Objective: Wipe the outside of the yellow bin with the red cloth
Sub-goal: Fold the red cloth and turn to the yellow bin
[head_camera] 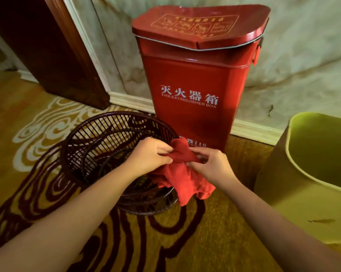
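The red cloth (182, 178) hangs crumpled between both hands above the floor, in the middle of the view. My left hand (150, 156) pinches its upper left part. My right hand (212, 163) grips its upper right part. The yellow bin (295, 193) stands open-topped on the carpet at the right edge, apart from the cloth and both hands. Its right side is cut off by the frame.
A dark wicker basket (99, 142) lies tilted on the carpet under my left hand. A tall red fire extinguisher box (195, 75) stands against the pale wall behind. A dark wooden door frame (53, 52) is at the left. Patterned carpet (38, 118) covers the floor.
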Action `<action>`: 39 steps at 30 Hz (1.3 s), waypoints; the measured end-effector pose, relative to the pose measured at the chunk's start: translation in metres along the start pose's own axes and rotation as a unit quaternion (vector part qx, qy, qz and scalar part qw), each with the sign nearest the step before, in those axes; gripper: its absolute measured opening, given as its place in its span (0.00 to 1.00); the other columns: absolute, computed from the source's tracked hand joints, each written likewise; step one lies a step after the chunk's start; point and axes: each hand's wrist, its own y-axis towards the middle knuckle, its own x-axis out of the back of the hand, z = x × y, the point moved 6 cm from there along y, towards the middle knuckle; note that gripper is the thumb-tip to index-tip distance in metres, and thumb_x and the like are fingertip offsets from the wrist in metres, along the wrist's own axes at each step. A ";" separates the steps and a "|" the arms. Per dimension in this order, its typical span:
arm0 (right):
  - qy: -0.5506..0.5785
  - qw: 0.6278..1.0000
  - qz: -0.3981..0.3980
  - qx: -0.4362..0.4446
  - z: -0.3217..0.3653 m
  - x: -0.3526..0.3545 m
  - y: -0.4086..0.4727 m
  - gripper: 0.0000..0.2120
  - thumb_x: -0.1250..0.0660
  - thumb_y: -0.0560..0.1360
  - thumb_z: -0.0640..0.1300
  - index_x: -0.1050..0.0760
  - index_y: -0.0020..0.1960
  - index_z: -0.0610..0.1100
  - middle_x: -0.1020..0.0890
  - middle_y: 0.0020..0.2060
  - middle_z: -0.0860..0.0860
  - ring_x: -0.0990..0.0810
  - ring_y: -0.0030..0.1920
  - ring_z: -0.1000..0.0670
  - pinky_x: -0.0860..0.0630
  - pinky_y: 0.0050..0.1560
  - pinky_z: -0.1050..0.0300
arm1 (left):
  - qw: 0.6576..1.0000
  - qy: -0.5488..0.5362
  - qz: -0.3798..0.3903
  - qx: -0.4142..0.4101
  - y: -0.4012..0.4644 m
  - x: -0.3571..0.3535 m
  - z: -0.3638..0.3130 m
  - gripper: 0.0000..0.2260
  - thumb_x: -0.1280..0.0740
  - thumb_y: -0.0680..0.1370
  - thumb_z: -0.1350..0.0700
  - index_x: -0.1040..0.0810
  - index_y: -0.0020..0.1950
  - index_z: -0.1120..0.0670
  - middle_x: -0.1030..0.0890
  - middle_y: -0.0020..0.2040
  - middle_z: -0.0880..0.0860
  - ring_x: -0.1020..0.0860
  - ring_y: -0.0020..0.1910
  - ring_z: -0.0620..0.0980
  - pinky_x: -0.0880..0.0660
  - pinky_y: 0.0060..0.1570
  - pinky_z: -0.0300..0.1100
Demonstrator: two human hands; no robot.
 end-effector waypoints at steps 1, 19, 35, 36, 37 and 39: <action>0.017 1.000 -0.001 0.008 0.009 0.010 -0.002 0.23 0.24 0.64 0.43 0.22 0.57 0.52 0.17 0.52 0.54 0.21 0.49 0.58 0.27 0.52 0.70 | 1.000 -0.025 -0.006 -0.013 -0.001 0.006 -0.007 0.15 0.26 0.64 0.62 0.18 0.49 0.51 0.17 0.47 0.47 0.22 0.40 0.31 0.28 0.44 0.23; -0.023 0.999 0.013 -0.030 0.015 0.157 -0.123 0.26 0.21 0.60 0.44 0.27 0.54 0.55 0.17 0.44 0.53 0.20 0.41 0.58 0.23 0.42 0.64 | 0.953 -0.208 0.205 -0.074 -0.049 -0.125 -0.114 0.11 0.27 0.66 0.62 0.21 0.46 0.53 0.18 0.43 0.52 0.20 0.43 0.47 0.23 0.47 0.43; 0.342 0.880 -0.185 -0.274 -0.118 0.148 -0.243 0.17 0.25 0.63 0.32 0.23 0.48 0.44 0.15 0.42 0.47 0.16 0.39 0.51 0.19 0.40 0.58 | 0.830 -0.391 0.336 0.213 -0.099 -0.268 -0.063 0.21 0.27 0.62 0.61 0.22 0.54 0.55 0.15 0.46 0.54 0.17 0.45 0.50 0.21 0.38 0.41; 0.358 0.875 -0.169 -0.278 -0.119 0.146 -0.245 0.20 0.25 0.63 0.32 0.24 0.52 0.45 0.16 0.47 0.44 0.16 0.43 0.48 0.18 0.44 0.54 | 0.821 -0.401 0.342 0.217 -0.102 -0.272 -0.063 0.19 0.28 0.62 0.60 0.21 0.53 0.55 0.14 0.44 0.54 0.17 0.43 0.49 0.21 0.36 0.40; 0.372 0.875 -0.141 -0.276 -0.119 0.144 -0.246 0.24 0.25 0.63 0.32 0.25 0.55 0.46 0.16 0.51 0.43 0.17 0.47 0.45 0.19 0.47 0.50 | 0.814 -0.411 0.346 0.222 -0.104 -0.275 -0.062 0.18 0.28 0.62 0.60 0.21 0.52 0.54 0.14 0.43 0.53 0.17 0.42 0.49 0.21 0.34 0.40; 0.390 0.877 -0.086 -0.268 -0.117 0.138 -0.250 0.28 0.26 0.62 0.31 0.27 0.57 0.52 0.16 0.51 0.43 0.16 0.48 0.43 0.18 0.43 0.49 | 0.803 -0.425 0.350 0.230 -0.109 -0.282 -0.060 0.17 0.29 0.63 0.60 0.21 0.51 0.54 0.14 0.42 0.53 0.17 0.41 0.49 0.20 0.34 0.41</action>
